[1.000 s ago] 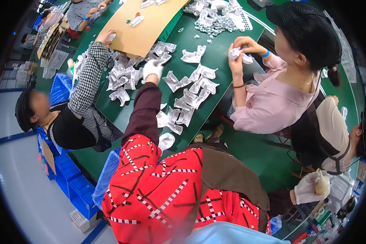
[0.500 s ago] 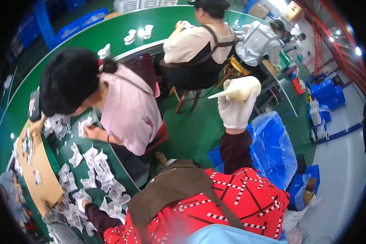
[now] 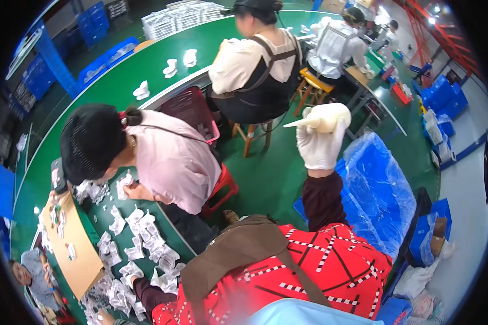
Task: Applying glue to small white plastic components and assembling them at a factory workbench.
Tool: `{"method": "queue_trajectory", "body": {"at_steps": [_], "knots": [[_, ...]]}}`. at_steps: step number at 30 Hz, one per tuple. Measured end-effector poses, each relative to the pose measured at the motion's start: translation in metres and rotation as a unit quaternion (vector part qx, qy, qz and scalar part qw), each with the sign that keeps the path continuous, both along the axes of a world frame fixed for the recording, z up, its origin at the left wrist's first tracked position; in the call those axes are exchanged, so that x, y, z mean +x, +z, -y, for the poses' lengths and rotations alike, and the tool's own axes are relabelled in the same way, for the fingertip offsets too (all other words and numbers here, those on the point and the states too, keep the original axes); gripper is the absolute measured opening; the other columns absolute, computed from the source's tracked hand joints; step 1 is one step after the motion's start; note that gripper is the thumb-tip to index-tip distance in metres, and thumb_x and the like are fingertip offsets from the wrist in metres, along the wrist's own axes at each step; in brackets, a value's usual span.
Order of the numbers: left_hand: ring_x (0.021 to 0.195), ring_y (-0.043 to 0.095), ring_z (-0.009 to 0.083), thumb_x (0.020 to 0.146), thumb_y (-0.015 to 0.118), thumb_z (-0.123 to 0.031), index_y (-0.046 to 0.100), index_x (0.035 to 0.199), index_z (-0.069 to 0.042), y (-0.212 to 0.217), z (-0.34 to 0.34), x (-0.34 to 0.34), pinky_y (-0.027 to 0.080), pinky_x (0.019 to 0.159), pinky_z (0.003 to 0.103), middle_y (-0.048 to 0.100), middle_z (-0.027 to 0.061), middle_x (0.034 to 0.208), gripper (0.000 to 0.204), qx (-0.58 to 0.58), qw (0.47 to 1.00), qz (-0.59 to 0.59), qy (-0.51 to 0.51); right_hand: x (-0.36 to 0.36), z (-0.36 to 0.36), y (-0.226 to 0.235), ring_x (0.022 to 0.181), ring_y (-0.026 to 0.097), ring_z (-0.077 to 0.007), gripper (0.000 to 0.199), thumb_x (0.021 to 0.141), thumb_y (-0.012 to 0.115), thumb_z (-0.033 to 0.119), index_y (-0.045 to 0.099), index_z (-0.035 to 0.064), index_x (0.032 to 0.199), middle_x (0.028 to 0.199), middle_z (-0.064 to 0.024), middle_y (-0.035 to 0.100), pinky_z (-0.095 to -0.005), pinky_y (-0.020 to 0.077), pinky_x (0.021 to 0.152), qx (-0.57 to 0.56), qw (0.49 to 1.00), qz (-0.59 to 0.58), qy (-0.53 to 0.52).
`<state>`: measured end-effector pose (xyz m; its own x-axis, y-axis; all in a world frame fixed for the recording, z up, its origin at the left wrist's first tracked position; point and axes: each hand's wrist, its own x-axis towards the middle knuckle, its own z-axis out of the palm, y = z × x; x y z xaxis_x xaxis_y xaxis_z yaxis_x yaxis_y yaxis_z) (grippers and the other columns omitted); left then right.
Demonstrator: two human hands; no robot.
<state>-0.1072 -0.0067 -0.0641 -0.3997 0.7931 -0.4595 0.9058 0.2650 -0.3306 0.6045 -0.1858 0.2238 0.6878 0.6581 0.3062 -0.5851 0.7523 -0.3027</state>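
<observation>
Raised in front of me, my right hand (image 3: 319,147), in a white glove, is closed around a cream bulb syringe (image 3: 333,117). Its tapered nozzle points to the left. Down at the left, my left hand (image 3: 130,278) reaches among white, translucent moulded pieces (image 3: 156,246) scattered over the green worktable (image 3: 109,212). Its fingers blend into those pieces, so whether they grip one cannot be made out.
A co-worker in pink (image 3: 173,157) sits at the left, handling a white piece. Another co-worker (image 3: 255,59) sits further off at the long green table (image 3: 114,89). A blue bin lined with clear plastic (image 3: 377,200) stands at my right. A brown board (image 3: 73,254) edges the worktable.
The whole view has shifted, with most surroundings sliding right or downward. My right hand still holds the bulb syringe at about the same height. My left hand stays among the white pieces.
</observation>
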Motion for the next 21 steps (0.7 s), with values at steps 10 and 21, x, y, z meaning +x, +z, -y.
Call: {"method": "queue_trajectory", "body": {"at_steps": [10, 21], "knots": [[0.059, 0.055, 0.0239, 0.064, 0.067, -0.022, 0.057, 0.088, 0.0, -0.064, -0.02, 0.021, 0.043, 0.048, 0.038, 0.058, 0.0119, 0.079, 0.034, 0.15, 0.799, 0.346, 0.468, 0.002, 0.006, -0.001, 0.097, 0.05, -0.0266, 0.048, 0.077, 0.054, 0.042, 0.044, 0.0046, 0.107, 0.102, -0.0125, 0.052, -0.0392, 0.0514, 0.071, -0.018, 1.0, -0.006, -0.002], [0.04, 0.045, 0.0168, 0.065, 0.066, -0.021, 0.058, 0.072, -0.002, -0.014, 0.032, 0.045, 0.032, 0.035, 0.031, 0.053, 0.0064, 0.055, 0.021, 0.258, 0.793, 0.441, 0.332, 0.023, 0.002, 0.011, 0.083, 0.052, -0.0227, 0.044, 0.078, 0.051, 0.043, 0.048, 0.0071, 0.102, 0.095, -0.0102, 0.054, -0.0355, 0.0504, 0.07, -0.032, 0.999, 0.019, 0.034]]}}
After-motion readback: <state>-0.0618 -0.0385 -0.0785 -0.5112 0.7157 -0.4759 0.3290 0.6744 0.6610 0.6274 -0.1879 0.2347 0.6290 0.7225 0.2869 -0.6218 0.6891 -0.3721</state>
